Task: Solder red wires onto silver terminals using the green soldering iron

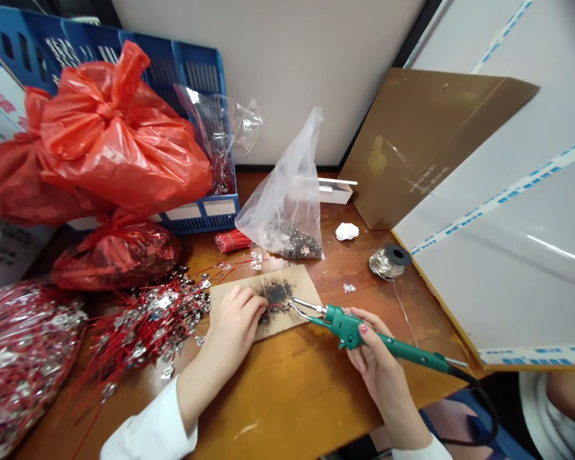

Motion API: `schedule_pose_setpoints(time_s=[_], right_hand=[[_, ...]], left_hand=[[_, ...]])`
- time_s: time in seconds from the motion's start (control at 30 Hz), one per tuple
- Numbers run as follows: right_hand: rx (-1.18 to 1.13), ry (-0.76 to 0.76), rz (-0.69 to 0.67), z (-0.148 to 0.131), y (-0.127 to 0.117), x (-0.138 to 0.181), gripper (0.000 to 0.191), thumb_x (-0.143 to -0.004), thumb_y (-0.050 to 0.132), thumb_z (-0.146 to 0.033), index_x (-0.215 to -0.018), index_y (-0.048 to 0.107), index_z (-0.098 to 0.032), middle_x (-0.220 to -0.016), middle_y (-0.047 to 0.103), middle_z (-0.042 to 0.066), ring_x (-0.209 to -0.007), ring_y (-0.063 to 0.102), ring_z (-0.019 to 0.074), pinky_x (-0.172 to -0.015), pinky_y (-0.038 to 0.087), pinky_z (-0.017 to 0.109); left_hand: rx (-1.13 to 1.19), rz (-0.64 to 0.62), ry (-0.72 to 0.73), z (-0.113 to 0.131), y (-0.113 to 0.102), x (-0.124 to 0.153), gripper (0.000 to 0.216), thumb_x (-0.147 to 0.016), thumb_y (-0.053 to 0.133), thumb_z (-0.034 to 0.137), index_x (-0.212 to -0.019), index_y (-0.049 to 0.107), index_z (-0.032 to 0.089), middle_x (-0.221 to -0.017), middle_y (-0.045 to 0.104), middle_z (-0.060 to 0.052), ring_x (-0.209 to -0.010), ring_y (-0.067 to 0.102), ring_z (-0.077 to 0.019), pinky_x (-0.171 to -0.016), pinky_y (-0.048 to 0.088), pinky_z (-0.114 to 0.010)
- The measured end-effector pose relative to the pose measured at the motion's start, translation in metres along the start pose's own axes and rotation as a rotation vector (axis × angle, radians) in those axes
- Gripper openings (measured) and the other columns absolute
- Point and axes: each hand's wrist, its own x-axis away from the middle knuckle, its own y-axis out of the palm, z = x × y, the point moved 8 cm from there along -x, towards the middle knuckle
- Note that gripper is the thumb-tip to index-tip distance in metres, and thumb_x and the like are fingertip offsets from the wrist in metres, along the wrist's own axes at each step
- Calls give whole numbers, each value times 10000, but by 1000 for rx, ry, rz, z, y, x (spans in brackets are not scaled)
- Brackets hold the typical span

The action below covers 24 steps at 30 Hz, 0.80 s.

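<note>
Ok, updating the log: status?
Left hand holding red wire on scorched cardboard. Right hand gripping green soldering iron. Red-wired metal tabs piled alongside.

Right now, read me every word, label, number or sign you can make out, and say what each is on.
Nothing is legible.
Blue plastic crate: white print, too blurred to read.
White printed board: red and dark characters, too small and cut off.
Blue-printed white tape: blue marks, too small to read.
</note>
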Motion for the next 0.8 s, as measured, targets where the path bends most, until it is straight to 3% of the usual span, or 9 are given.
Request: schedule_pose_setpoints(time_s=[0.17,0.8], right_hand=[[118,-61,-9,1,-9,5,233,-809,710,-372,-1018,720,-269,-1058,728,82,-333,399,16,-313,244,193],[203,-67,-29,1,-5,9,243,-819,703,-374,-1029,718,-254,-913,748,71,-333,409,42,-317,306,212]], left_hand=[[-16,-3,-1,-2,1,0,227,-981,419,178,-895,629,177,-840,631,-61,-813,523,-202,-724,482,-333],[-57,-12,19,0,5,1,234,-985,410,166,-912,632,181,-856,631,-60,-823,518,-199,-736,483,-337]])
